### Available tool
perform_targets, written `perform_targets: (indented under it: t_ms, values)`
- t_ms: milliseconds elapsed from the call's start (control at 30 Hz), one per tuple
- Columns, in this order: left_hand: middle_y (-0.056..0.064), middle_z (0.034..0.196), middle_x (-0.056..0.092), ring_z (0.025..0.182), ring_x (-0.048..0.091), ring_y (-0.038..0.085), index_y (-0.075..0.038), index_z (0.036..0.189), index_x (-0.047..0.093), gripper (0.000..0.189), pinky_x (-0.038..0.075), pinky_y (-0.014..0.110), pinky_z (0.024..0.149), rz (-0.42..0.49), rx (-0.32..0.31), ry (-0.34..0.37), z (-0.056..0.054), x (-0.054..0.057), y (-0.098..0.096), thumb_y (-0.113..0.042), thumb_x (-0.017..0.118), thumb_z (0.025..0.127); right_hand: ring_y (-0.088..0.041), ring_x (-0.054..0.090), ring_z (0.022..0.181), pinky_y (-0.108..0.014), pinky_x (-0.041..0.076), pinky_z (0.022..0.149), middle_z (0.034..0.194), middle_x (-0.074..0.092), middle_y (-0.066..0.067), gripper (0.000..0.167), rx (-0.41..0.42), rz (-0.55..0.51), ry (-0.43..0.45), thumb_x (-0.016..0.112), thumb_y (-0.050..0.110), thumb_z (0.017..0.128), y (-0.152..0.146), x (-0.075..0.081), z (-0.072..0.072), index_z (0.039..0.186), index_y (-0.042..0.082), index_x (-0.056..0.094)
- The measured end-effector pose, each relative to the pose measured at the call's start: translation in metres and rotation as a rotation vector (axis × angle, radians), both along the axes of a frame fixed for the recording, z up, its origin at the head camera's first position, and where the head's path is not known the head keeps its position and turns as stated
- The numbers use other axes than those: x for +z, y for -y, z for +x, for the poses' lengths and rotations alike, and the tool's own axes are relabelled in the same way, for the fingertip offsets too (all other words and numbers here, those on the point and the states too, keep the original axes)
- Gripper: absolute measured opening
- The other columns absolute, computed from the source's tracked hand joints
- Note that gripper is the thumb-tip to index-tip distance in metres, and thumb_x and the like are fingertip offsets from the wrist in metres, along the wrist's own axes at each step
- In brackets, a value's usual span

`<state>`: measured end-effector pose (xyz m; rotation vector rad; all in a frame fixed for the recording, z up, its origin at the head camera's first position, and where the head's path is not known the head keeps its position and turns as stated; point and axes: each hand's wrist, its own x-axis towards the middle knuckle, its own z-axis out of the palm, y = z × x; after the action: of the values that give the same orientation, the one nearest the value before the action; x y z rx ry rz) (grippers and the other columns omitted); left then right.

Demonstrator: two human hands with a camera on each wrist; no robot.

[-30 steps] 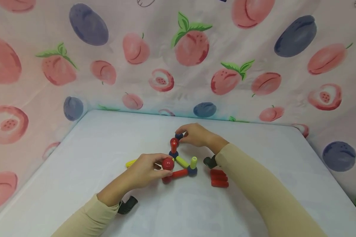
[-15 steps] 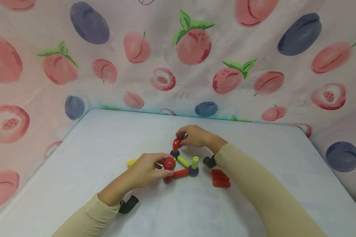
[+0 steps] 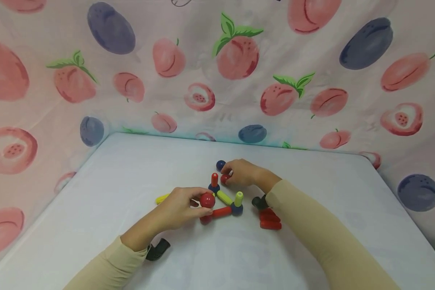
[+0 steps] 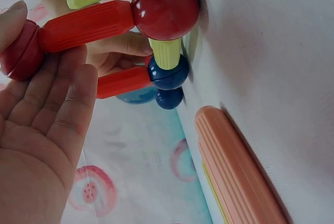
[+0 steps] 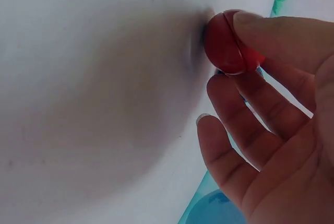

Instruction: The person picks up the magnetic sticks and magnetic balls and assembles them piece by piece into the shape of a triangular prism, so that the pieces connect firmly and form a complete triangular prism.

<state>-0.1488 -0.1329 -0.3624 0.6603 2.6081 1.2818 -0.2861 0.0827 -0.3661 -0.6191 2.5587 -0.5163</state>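
Observation:
My left hand [image 3: 181, 209] holds a red ball [image 3: 208, 200] on top of an upright red rod [image 4: 88, 25], which rises from a lower red ball [image 4: 167, 7] on the table. A lying red rod [image 3: 222, 212] runs from it to a blue ball [image 3: 237, 208] bearing an upright yellow-green rod [image 3: 239, 198]. Another yellow-green rod [image 3: 224, 197] leads to a blue ball [image 3: 214, 188] with an upright red rod [image 3: 214, 179]. Just behind, my right hand [image 3: 244, 173] pinches a loose red ball [image 5: 227, 46] between thumb and fingers, close to the tabletop.
A loose blue ball [image 3: 220, 165] sits beyond my right fingertips. Several red rods [image 3: 270, 221] lie side by side below the right wrist. A yellow rod [image 3: 162, 198] is partly hidden behind my left hand. Patterned fabric [image 3: 199, 96] borders the white table [image 3: 210, 257].
My right hand has taken the loose red ball from beside the loose blue ball and shifted it slightly right and nearer. The left hand keeps its hold on the upper red ball.

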Motion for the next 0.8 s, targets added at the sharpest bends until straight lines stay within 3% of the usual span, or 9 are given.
perform_targets:
  t_ms: [167,467,633,800]
  values:
    - [0.000,0.105,0.070,0.093,0.067,0.016,-0.007,0.124,0.067,0.040,0.056,0.027,0.079,0.001,-0.001,0.000,-0.001,-0.001,-0.001,-0.023,0.078,0.089,-0.020,0.057,0.104,-0.032,0.053,0.086,0.115,0.064,-0.003,0.037,0.000,-0.043,-0.018,0.071,0.019,0.094,-0.007,0.001,0.001,0.130,0.011,0.064]
    - [0.000,0.104,0.071,0.094,0.067,0.016,-0.007,0.124,0.067,0.040,0.056,0.028,0.081,0.006,-0.001,0.001,0.001,0.001,-0.002,-0.023,0.079,0.088,-0.023,0.062,0.107,-0.034,0.056,0.083,0.118,0.065,-0.006,0.038,0.019,-0.302,-0.106,0.072,0.020,0.093,-0.023,0.020,0.013,0.128,0.008,0.064]
    - [-0.001,0.103,0.071,0.094,0.067,0.016,-0.007,0.123,0.068,0.040,0.056,0.029,0.081,0.002,0.005,-0.004,0.001,0.001,-0.002,-0.023,0.079,0.088,-0.023,0.063,0.107,-0.034,0.056,0.083,0.115,0.066,-0.006,0.037,0.042,-0.390,-0.151,0.072,0.018,0.093,-0.023,0.029,0.020,0.127,0.006,0.064]
    - [-0.001,0.103,0.071,0.095,0.067,0.016,-0.005,0.122,0.068,0.040,0.056,0.028,0.082,0.010,-0.012,-0.018,0.000,0.001,-0.001,-0.023,0.079,0.088,-0.021,0.064,0.104,-0.034,0.056,0.083,0.114,0.067,-0.006,0.037,0.051,-0.458,-0.141,0.072,0.017,0.093,-0.017,0.033,0.026,0.126,0.005,0.063]
